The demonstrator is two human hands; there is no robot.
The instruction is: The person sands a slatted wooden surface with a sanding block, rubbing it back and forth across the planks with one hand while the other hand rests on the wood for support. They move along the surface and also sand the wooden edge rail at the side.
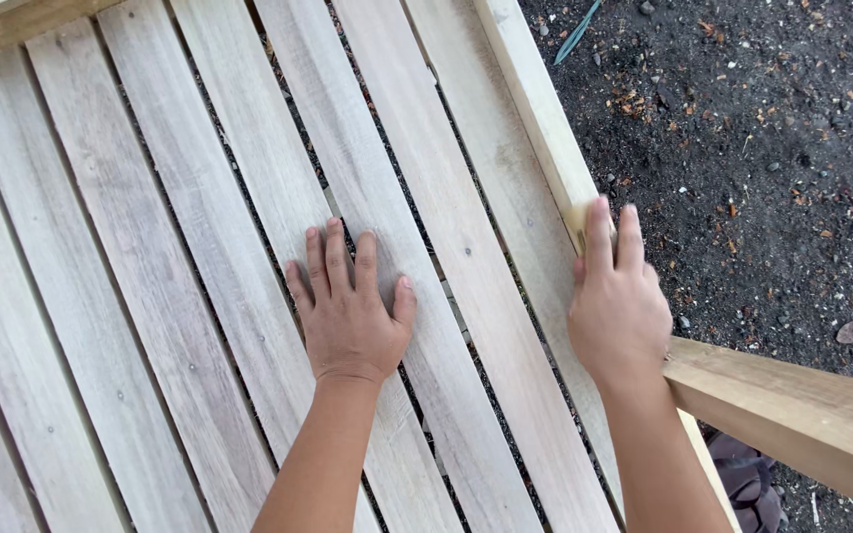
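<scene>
- Two bare hands: left hand (348, 314), right hand (617, 296).
- About seven pale wooden slats (199, 296), side by side.
- One edge rail (535, 109).
- One small sanding pad (576, 219).
- One angled wooden beam (802, 415).

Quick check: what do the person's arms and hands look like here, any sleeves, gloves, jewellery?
Both hands are bare: no gloves on the left hand or the right hand. No sleeves show; both forearms are uncovered to the bottom edge of the head view. No rings, watch or wristbands are visible. Fingernails look short and unpainted. No markings can be made out.
</scene>
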